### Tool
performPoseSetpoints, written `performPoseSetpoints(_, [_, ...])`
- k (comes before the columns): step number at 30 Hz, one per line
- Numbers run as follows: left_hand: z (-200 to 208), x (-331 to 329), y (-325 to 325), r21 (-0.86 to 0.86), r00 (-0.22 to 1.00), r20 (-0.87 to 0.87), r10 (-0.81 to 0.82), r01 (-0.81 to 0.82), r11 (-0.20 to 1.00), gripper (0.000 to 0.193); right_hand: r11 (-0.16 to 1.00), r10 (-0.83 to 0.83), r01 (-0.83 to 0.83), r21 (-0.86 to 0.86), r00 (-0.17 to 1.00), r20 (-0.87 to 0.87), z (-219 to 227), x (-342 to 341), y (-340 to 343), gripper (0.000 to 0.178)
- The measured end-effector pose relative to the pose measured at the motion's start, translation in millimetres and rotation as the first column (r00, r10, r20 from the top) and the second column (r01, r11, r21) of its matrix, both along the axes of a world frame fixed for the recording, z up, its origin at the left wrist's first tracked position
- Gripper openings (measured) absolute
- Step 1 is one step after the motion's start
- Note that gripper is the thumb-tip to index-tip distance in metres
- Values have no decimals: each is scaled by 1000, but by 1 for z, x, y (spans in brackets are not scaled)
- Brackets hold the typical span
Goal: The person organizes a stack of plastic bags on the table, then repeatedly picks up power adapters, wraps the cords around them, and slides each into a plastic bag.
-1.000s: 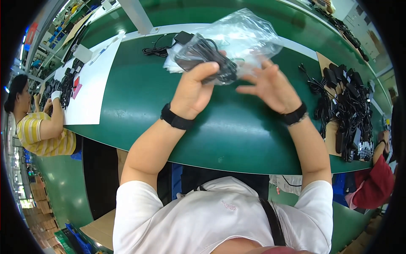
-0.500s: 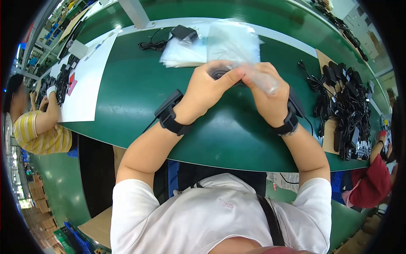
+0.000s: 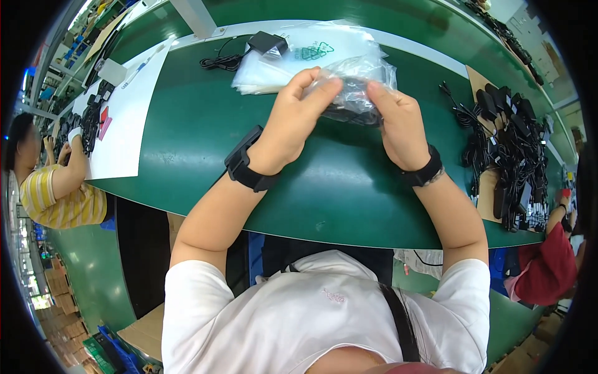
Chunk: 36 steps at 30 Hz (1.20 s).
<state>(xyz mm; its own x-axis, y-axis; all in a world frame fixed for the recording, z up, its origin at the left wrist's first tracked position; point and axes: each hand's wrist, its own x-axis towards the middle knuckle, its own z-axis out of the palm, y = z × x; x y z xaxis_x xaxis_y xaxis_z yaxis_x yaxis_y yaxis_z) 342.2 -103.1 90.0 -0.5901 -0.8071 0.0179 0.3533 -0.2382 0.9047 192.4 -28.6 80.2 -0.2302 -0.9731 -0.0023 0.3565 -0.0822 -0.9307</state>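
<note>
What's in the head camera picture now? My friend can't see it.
A person's left hand and right hand hold a clear bag with something black inside, over a green table. Beyond lie flat bags and a black adapter; a pile of black cords and adapters is at right. Another person, in yellow stripes, is at left.

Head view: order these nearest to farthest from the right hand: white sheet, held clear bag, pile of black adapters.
1. Clear bag: touching the right hand.
2. Pile of black adapters: off to the right.
3. White sheet: far over on the left.
</note>
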Motion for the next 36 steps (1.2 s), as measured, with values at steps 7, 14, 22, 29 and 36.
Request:
performPoseSetpoints(7, [-6,-2,-5,-154,986,28,164,-157,975,26,987,-43,-12,-158,938,-344,-5,9,6,28])
performPoseSetpoints(14, [-7,10,-18,-589,890,319,326,-83,804,23,975,212,-221,-29,959,-186,22,9,6,36])
performPoseSetpoints(22, [5,23,-25,-441,898,166,408,-303,845,27,878,447,-351,324,845,-294,70,-71,-68,44])
performPoseSetpoints(29, [1,27,-37,-988,718,-67,693,-146,56,15,881,-194,375,-287,-267,-944,-8,-237,-212,29])
performPoseSetpoints(36, [0,17,-42,-991,729,-72,680,-132,37,10,947,-73,216,-239,-578,-813,-32,-260,-226,59])
